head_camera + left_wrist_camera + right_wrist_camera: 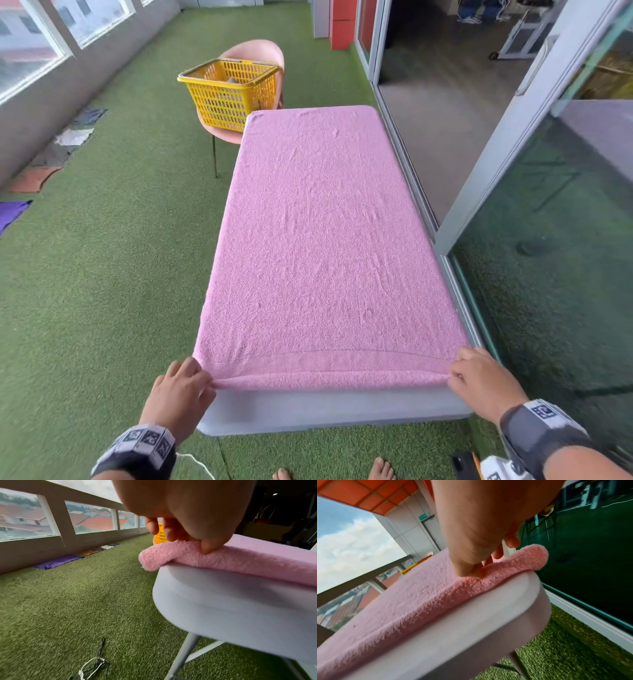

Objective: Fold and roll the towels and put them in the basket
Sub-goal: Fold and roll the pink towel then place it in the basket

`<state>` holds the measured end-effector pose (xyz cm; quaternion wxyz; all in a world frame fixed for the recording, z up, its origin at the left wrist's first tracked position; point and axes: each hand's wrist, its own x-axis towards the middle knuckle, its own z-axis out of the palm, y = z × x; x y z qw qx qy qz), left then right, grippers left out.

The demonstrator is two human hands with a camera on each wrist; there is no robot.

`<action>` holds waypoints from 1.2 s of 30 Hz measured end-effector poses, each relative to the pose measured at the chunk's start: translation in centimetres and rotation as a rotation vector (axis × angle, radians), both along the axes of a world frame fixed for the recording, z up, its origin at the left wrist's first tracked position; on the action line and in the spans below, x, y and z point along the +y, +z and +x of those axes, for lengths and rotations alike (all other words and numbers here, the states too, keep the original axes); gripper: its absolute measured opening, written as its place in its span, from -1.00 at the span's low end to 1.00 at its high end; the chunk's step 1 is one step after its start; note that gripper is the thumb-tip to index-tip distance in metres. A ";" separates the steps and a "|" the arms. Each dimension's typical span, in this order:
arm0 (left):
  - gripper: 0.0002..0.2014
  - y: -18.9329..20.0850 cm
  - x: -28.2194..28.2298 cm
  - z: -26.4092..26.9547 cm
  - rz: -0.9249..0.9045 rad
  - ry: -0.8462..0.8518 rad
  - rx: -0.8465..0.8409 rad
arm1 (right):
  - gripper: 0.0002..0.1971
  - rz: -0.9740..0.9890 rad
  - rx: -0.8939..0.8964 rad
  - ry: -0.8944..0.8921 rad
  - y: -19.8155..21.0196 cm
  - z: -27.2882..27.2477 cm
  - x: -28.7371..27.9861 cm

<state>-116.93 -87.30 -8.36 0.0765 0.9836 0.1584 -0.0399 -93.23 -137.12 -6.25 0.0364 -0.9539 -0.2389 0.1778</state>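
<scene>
A pink towel (322, 233) lies flat along the whole grey table (329, 407). Its near edge is turned into a thin roll at the table's front. My left hand (186, 387) pinches the left end of that roll (164, 555), thumb on the front and fingers curled behind. At the other end my right hand (474, 375) pinches the roll (513, 566) the same way. A yellow basket (227, 92) stands on a pink chair (257, 51) beyond the table's far left corner, with something grey inside it.
Green artificial turf (113, 260) covers the floor. Several cloths (65, 147) lie along the left wall under the windows. Glass sliding doors (534, 212) run close along the table's right side. A cable and glasses (92, 668) lie on the turf near my bare feet (380, 469).
</scene>
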 end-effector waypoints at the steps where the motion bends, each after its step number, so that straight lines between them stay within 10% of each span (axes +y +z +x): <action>1: -0.87 0.1 0.0 0.3 0.014 0.007 0.010 | -0.64 0.009 0.015 -0.026 0.1 0.4 0.1; 22: -0.56 -1.3 -0.7 0.9 -0.095 0.043 -0.079 | -0.61 0.097 -0.204 -0.033 -2.5 -0.8 -0.5; 29: -0.75 -0.8 -0.3 0.5 -0.068 -0.028 -0.088 | -0.81 0.009 -0.140 0.005 -1.4 -0.1 -0.1; 36: -0.84 -0.6 -0.3 0.4 0.009 0.040 -0.040 | -0.59 0.012 0.025 -0.013 -0.1 1.0 0.1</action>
